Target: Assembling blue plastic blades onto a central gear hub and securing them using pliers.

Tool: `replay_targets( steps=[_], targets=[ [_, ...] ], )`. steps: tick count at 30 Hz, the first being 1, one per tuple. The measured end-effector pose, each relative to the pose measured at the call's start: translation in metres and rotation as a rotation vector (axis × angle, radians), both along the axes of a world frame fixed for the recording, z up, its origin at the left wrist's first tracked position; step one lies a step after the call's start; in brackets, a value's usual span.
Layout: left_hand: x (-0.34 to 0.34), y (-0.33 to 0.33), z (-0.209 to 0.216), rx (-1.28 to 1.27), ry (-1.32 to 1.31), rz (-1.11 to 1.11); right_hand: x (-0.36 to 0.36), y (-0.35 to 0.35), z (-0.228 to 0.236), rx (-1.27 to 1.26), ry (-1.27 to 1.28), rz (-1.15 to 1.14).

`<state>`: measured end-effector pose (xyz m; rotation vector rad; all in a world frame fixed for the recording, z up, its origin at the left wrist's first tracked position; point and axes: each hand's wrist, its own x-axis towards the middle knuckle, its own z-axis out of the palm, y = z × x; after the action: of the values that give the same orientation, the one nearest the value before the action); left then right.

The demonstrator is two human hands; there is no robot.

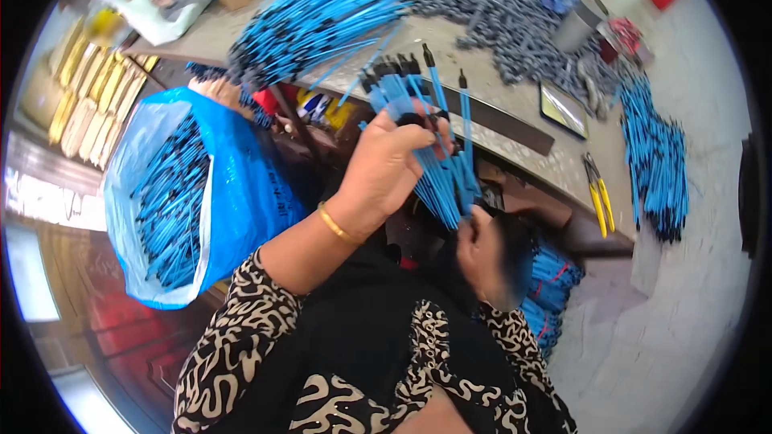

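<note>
A bunch of thin blue sticks with black tips (437, 193) stands upright in front of my body, at the table's near edge. My left hand (382, 157) is closed round its upper part, below the black tips. Two sticks stand out from the bunch on its right side. At the lower ends, my right hand (481, 253) has its fingers closed on the sticks; part of that hand is blurred. Beyond the bunch, a big pile of similar blue sticks (326, 20) lies on the table (434, 32).
Many grey pieces (490, 12) are heaped at the back, near a phone (563, 110). Yellow-handled pliers (597, 195) lie at the right edge, beside more blue sticks (655, 165). A blue plastic bag (245, 193) full of sticks stands left; tied bundles (551, 289) sit lower right.
</note>
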<state>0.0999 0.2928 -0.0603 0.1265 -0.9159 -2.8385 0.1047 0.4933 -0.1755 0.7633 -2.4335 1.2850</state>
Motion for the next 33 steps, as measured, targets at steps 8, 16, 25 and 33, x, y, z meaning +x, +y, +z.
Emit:
replay_targets(
  steps=[8, 16, 25, 33],
  targets=[
    [0.012, -0.016, -0.004, -0.168, 0.051, -0.040, 0.006, -0.010, 0.011, -0.047, -0.133, 0.153],
    [0.014, -0.027, 0.010, -0.442, 0.227, -0.340, -0.007, 0.018, 0.032, 0.063, -0.150, 0.290],
    [0.053, -0.074, 0.005, -1.040, 0.180, -0.640, -0.029, 0.011, 0.082, -0.151, 0.024, 0.566],
    [0.063, -0.053, 0.066, -0.749, -0.543, -0.903, -0.032, -0.025, 0.083, -0.227, 0.081, 0.856]
  ],
)
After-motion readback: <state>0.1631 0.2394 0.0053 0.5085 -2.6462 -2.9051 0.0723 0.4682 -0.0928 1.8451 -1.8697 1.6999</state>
